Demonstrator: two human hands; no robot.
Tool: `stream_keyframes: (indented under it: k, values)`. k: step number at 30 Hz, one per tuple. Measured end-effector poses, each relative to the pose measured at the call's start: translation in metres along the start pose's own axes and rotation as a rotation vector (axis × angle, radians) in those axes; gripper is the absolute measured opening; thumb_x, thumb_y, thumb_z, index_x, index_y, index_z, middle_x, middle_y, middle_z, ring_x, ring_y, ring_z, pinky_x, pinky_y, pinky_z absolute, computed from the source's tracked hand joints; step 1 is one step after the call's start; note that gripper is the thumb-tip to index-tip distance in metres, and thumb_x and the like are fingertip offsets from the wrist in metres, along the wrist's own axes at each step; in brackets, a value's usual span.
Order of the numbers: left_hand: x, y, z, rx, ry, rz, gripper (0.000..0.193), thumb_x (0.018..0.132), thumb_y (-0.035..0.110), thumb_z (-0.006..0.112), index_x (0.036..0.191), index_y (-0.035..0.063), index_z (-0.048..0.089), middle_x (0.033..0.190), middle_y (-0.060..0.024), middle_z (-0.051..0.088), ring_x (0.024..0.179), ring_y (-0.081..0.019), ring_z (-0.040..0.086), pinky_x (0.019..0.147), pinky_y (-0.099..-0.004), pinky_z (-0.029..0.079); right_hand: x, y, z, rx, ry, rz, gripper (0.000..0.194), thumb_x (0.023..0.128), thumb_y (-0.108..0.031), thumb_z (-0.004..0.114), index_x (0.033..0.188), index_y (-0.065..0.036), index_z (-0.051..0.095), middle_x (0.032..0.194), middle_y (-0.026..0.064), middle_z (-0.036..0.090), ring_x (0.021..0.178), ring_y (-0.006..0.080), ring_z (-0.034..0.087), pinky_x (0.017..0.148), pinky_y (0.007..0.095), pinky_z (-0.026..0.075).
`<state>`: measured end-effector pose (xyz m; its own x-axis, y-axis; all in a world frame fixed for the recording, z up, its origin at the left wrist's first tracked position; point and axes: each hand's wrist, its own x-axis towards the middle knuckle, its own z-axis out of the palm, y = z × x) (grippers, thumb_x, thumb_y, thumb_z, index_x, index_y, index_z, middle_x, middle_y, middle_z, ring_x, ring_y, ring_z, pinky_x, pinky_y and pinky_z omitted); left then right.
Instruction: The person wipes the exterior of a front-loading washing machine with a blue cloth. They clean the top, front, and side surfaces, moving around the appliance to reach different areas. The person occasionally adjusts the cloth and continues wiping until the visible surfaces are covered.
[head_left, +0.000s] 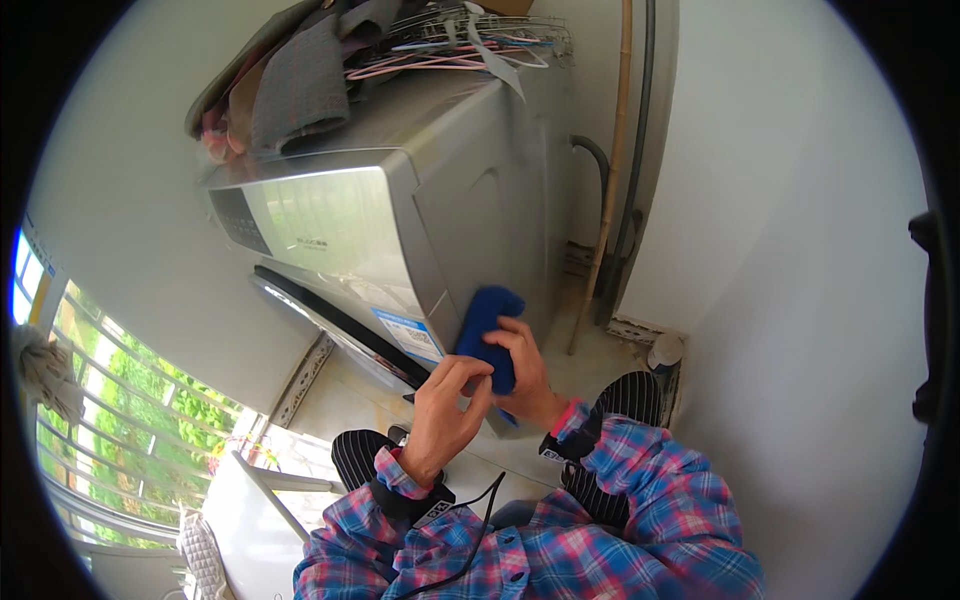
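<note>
Both hands are at the lower front corner of a silver front-loading washing machine, by its side panel. A folded blue cloth is in my right hand, its fingers curled over it against the panel. My left hand is beside the cloth's lower end, thumb and fingertips close together at its edge; whether they pinch the cloth is not clear. A blue and white label with a printed code is on the machine's front, left of the cloth. A dark-rimmed door stands out at the front.
Clothes and wire hangers lie on the machine's top. Behind it stand a bamboo pole and a grey pipe. A small container sits in the wall corner at right. A white table is at lower left, near a barred window.
</note>
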<state>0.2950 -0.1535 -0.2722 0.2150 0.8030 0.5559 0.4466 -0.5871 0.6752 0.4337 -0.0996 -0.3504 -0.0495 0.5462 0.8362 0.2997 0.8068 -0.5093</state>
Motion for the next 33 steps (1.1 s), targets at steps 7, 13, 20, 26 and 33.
stream_keyframes:
  k: [7,13,20,26,33]
  values:
    - [0.009,0.017,-0.007,0.231,0.149,0.31,0.031,0.076,-0.008,0.067,0.105,0.0023,0.064,0.117,-0.0169,0.06,0.097,-0.0316,0.063,0.082,-0.0356,0.052,0.098,-0.009,-0.012,0.074,0.058,-0.276,0.072,0.06,-0.001,0.079,0.126,-0.002,0.051,0.136,0.0282,0.045,0.125,0.0448,0.047,0.105,0.0439,0.04]
    - [0.012,0.003,0.001,0.186,-0.008,0.422,0.037,0.071,-0.009,0.068,0.106,0.0018,0.064,0.115,-0.0174,0.06,0.098,-0.0326,0.062,0.08,-0.0374,0.054,0.147,0.002,-0.032,0.126,0.034,-0.299,0.084,0.057,0.007,0.072,0.136,-0.003,0.045,0.142,0.0264,0.043,0.132,0.0423,0.043,0.11,0.0422,0.035]
    - [0.015,-0.022,0.006,0.169,-0.155,0.457,0.04,0.068,-0.007,0.07,0.106,0.0028,0.064,0.113,-0.0141,0.06,0.097,-0.0311,0.062,0.078,-0.0383,0.054,0.199,0.05,-0.053,-0.028,0.109,-0.26,0.085,0.061,0.005,0.065,0.141,-0.003,0.038,0.141,0.0208,0.044,0.135,0.0338,0.042,0.112,0.0356,0.032]
    - [0.019,-0.038,0.018,0.136,-0.262,0.505,0.037,0.069,-0.002,0.07,0.106,0.0025,0.064,0.113,-0.0133,0.06,0.097,-0.0295,0.063,0.078,-0.0378,0.055,0.236,0.122,-0.076,-0.119,0.223,-0.038,0.076,0.068,-0.002,0.063,0.139,-0.007,0.038,0.133,0.0216,0.052,0.129,0.0359,0.049,0.106,0.0365,0.039]
    - [0.019,-0.055,0.016,0.172,-0.423,0.655,0.039,0.07,0.006,0.068,0.108,0.0021,0.061,0.107,-0.0122,0.06,0.092,-0.025,0.063,0.079,-0.0364,0.054,0.249,0.204,-0.099,-0.139,0.257,0.285,0.072,0.069,-0.008,0.066,0.136,-0.003,0.042,0.122,0.024,0.057,0.113,0.0341,0.057,0.098,0.0367,0.044]
